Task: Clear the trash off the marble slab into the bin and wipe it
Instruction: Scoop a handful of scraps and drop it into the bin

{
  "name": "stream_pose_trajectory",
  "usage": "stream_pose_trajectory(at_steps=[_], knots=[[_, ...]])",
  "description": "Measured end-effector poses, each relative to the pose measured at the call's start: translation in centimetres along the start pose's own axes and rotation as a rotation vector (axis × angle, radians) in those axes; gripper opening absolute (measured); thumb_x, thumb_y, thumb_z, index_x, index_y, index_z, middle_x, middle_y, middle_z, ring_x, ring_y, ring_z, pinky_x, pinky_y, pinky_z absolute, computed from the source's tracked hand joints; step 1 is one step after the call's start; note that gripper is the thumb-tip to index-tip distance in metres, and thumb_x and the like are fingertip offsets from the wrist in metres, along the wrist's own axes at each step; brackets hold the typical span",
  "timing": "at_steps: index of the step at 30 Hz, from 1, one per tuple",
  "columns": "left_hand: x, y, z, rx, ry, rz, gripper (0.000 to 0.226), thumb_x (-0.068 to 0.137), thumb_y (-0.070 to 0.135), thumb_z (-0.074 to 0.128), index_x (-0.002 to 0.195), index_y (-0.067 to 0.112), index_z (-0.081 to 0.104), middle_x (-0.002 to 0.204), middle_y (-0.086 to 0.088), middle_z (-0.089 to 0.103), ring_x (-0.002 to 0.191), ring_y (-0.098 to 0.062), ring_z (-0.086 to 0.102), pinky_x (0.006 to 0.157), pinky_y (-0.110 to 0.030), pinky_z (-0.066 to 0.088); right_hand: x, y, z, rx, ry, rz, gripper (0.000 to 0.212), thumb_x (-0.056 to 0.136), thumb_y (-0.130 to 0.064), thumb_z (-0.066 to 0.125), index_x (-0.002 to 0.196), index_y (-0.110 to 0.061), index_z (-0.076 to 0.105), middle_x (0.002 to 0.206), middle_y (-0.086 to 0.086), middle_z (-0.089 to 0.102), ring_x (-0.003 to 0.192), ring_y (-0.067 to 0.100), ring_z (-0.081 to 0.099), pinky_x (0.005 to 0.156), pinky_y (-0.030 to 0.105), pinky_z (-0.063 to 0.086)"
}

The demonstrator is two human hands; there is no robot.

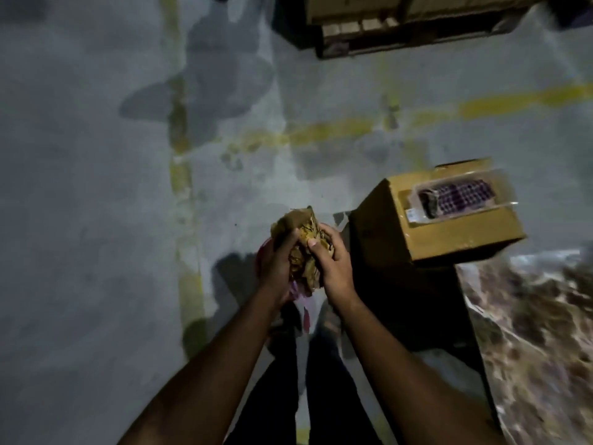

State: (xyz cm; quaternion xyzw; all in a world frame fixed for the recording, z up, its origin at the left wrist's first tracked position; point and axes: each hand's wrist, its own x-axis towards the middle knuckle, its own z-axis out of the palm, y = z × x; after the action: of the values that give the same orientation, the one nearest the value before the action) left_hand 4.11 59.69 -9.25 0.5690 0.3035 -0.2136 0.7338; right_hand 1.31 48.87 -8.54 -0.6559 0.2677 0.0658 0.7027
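- My left hand [278, 268] and right hand [332, 264] are both up in front of me, fingers curled round one crumpled wad of brown paper trash [303, 242] that sits squeezed between the palms.
- The wad pokes out above my fingertips; its lower part is hidden by the hands.
- A bit of pink cloth [296, 292] shows under and behind my left hand; I cannot tell whether that hand grips it too.
- The bundle hangs over the grey concrete floor [80, 220], not over the slab.
- The marble slab [539, 332] lies at my lower right, only its near-left part in view, blurred.
- A cardboard box [449, 232] stands at the slab's far-left corner, just right of my hands and apart from them.
- On the box's top lies a clear plastic pack [462, 195] holding something purple-checked.
- Worn yellow lines [321, 130] cross the floor.
- At the top edge sit more cartons on a wooden pallet [401, 30].
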Motion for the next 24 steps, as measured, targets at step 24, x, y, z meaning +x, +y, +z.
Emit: stream_pose_trajectory(at_steps=[24], knots=[[29.2, -22.5, -10.4, 0.178, 0.190, -0.315, 0.066, 0.096, 0.068, 0.044, 0.143, 0.021, 0.053, 0.139, 0.000, 0.057, 0.126, -0.021, 0.055, 0.106, -0.040, 0.043, 24.0, 31.4, 1.2, -0.122, -0.199, 0.518, 0.053, 0.071, -0.059, 0.067, 0.123, -0.052, 0.057, 0.138, -0.003, 0.060, 0.125, 0.019, 0.059, 0.112, 0.047, 0.045]])
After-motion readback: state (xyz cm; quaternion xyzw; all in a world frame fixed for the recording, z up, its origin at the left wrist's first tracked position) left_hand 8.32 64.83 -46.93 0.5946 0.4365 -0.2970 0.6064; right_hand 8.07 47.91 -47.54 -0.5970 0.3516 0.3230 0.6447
